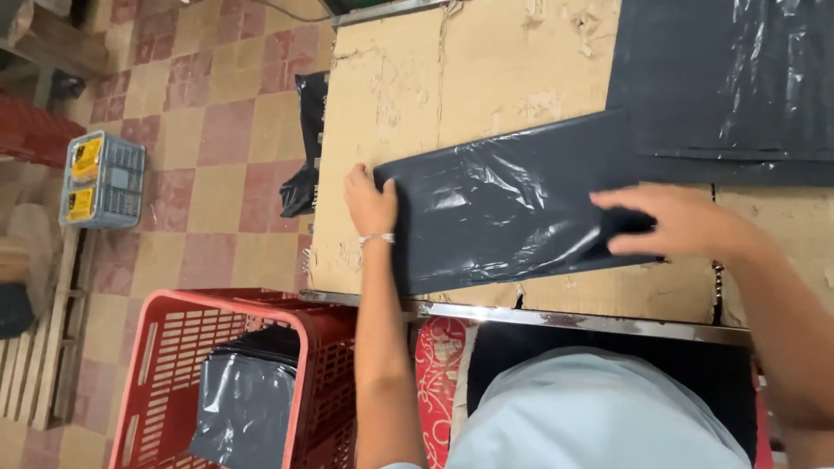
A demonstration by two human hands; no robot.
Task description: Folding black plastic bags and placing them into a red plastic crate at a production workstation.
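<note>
Glossy dark plastic bag (512, 208) lies flat on worn cardboard (486, 69) under both hands.

A glossy black plastic bag (508, 208) lies on brown cardboard (486, 69) near a red basket (165, 347).

A single camera sits on the person's head and looks steeply down, close over the cardboard-covered table (486, 78) straight ahead. The near table edge (565, 317) crosses the lower frame, with the person's own chest below it. At left the view takes in the tiled floor (208, 139) and a red basket (174, 347).
</note>
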